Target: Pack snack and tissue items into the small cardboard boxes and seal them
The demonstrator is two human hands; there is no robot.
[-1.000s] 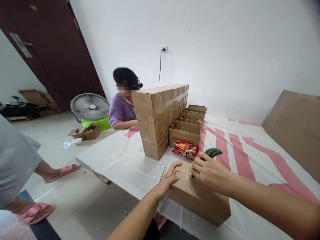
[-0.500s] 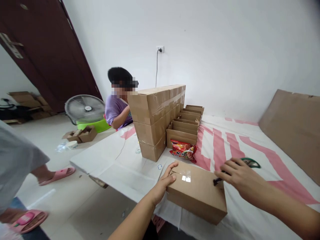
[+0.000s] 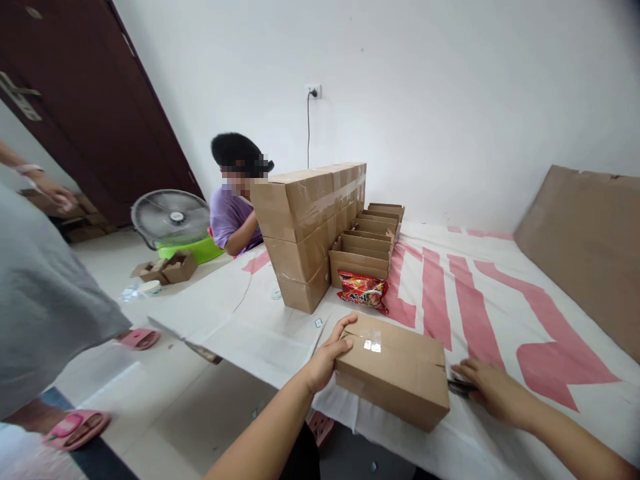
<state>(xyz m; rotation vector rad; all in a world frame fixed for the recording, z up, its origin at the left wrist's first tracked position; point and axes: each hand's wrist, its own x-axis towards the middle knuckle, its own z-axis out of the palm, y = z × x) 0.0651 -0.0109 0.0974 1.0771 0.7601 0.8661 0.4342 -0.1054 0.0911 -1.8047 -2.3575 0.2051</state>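
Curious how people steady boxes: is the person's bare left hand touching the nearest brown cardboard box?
Touching: the head view shows the left hand gripping the nearest box at its left end.

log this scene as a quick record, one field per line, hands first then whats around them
left hand: hand holding the left end of a cardboard box
right hand: hand gripping a dark tool, partly hidden, beside the box's right end
box: closed, clear tape on top near the left hand
behind box: red packet, in front of open cartons
stack: taped boxes, three high
surface: white and pink cloth
others: person in purple beyond the stack; another in grey, left
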